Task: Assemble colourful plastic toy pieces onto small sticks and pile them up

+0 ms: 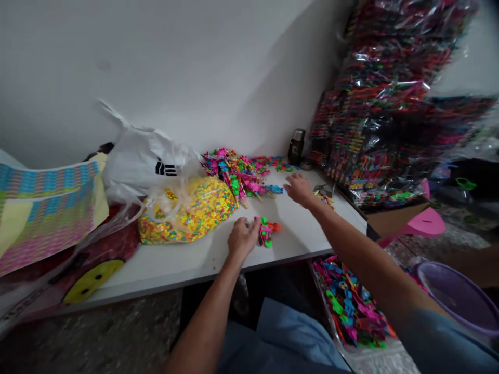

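Surface (156,267): white. Bag (136,161): white, black stripes. Beads (191,213): yellow, flecked red and green. Sheet (50,208): blue, yellow and pink rows. Pail (456,296): purple. Scoop (427,222): pink. Sleeve (448,332): blue. Wall (175,62): plain, pale grey.

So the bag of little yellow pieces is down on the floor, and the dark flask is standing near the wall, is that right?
Not quite: the head view shows the bag of little yellow pieces up on the white table, not on the floor. The dark flask is indeed standing near the wall.
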`<state>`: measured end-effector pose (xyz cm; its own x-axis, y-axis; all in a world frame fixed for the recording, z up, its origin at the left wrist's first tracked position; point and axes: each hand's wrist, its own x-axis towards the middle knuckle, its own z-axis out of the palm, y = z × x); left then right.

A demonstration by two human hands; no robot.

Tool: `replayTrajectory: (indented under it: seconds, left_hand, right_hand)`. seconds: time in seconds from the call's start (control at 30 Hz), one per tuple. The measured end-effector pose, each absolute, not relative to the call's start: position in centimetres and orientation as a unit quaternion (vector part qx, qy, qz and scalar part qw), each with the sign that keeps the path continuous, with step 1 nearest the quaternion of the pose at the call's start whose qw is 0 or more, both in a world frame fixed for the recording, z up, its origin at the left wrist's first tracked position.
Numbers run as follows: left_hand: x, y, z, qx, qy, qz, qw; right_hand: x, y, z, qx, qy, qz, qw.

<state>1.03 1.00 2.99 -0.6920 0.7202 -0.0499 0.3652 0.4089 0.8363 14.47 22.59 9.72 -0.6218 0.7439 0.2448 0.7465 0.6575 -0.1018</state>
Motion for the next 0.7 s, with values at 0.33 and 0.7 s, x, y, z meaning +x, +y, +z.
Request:
replayTrajectory:
  seconds: [0.33, 0.7]
  left_hand:
    - [2.0, 2.1, 2.1, 0.391, 0.786, 0.467, 0.109]
    - [-1.2, -0.5, 3.6, 0.036, 0.488, 0.808, 0.329]
  right_hand:
    - [20.0, 25.4, 2.5, -0.417, -0.905, -0.061, 0.059]
    - [18.7, 24.8, 1.3, -0.343, -0.931, 0.022, 0.123]
